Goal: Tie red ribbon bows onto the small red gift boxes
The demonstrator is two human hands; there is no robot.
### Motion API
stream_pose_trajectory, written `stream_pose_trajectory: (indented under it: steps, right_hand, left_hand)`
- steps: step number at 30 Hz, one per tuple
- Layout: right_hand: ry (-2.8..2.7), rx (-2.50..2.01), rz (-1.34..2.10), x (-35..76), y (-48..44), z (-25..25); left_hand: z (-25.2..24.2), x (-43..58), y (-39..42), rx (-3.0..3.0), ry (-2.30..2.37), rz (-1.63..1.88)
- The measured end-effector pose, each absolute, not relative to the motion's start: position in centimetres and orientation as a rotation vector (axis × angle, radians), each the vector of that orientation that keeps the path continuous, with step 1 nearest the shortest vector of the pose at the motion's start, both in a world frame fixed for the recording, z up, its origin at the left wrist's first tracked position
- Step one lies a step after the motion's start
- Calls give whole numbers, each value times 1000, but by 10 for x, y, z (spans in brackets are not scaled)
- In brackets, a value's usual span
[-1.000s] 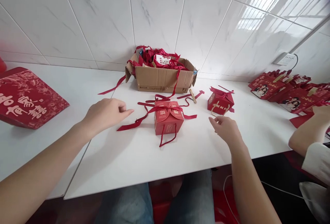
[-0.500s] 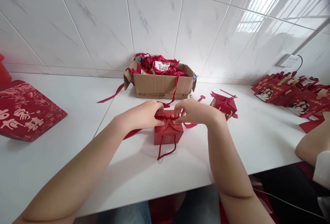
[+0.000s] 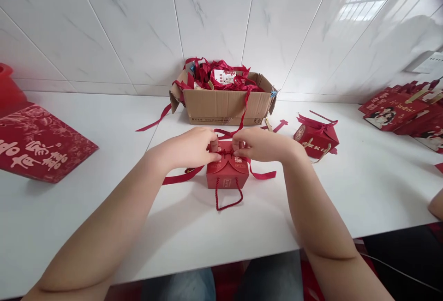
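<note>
You have the white table [image 3: 256, 231] spread wide before you, with a cardboard box [image 3: 226, 107] standing at its back, straight beyond your fingers. Your left hand [image 3: 199, 147] and right hand [image 3: 259, 145] reach in from either side, fingers curled and thumbs turned inward; whether the fingertips are closed on anything, you can't tell from here. The red gift box [image 3: 227, 180] sits upright on the table, between your hands and just under your fingertips, neither hand clearly nearer. Across its top runs the red ribbon [image 3: 227, 153], long axis left to right, in line with both hands, a tail trailing out on each side. The cord handle [image 3: 230, 207] loops from the near face toward you, apart from both hands.
</note>
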State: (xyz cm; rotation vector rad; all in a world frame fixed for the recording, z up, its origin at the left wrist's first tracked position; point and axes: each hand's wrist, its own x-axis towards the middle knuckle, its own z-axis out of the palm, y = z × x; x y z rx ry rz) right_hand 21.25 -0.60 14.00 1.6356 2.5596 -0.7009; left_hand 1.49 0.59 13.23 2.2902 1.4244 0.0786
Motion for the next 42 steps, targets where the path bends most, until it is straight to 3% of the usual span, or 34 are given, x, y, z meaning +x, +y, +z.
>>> stream_pose_trajectory:
  steps: [14, 30, 42]
  right_hand:
    - [2393, 1753, -633, 220, -5, 139]
    - [2483, 1727, -852, 230, -5, 144]
    - [2578, 1369, -1103, 255, -4, 149]
  left_hand:
    - [129, 18, 15, 2371, 1418, -10]
    - [136, 7, 9, 2438, 1402, 32]
    - [138, 8, 4, 2418, 1280, 9]
